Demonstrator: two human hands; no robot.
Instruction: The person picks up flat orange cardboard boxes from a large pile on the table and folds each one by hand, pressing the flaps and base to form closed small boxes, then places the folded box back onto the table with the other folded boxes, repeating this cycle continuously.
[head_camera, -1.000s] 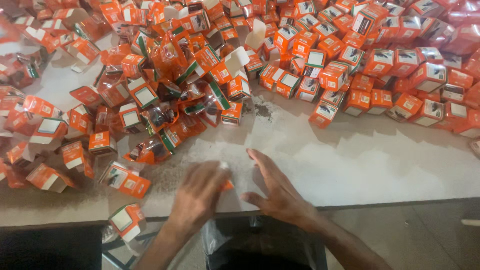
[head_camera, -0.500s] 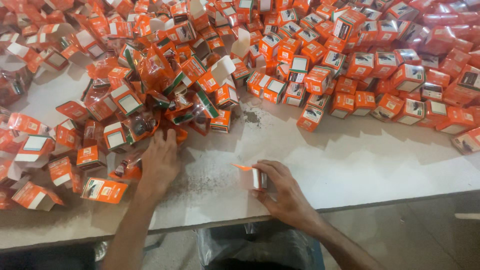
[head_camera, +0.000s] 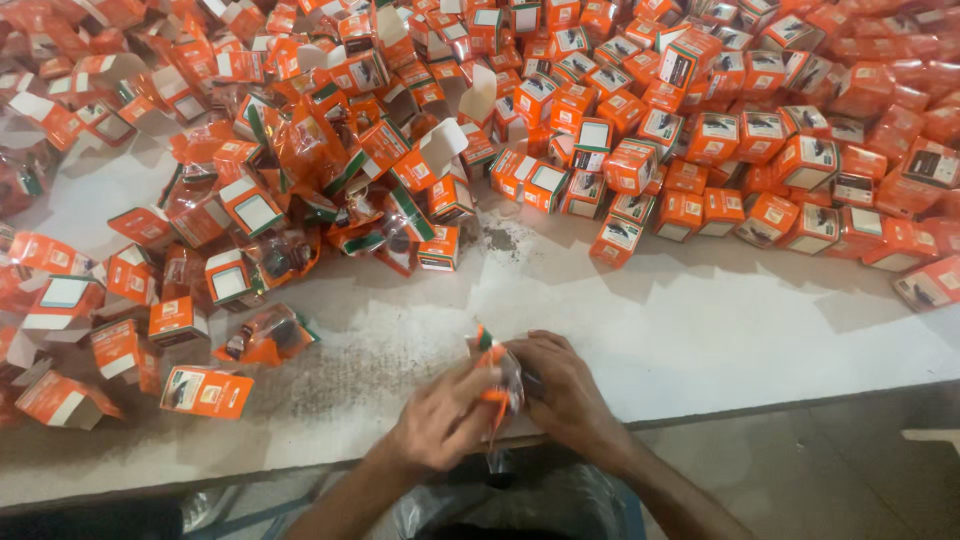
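Curling together, both hands (head_camera: 505, 400) clasp an orange packet (head_camera: 495, 372).

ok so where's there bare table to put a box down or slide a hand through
The widest bare patch of the white table lies right of the two hands, between the row of closed orange boxes and the table's near edge. A narrower strip runs left of the left hand, past the flat orange box. The far half and left side are crowded with boxes and bagged parts.

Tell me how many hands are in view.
2: the left hand and the right hand, together at the table's near edge, both holding one orange packet.
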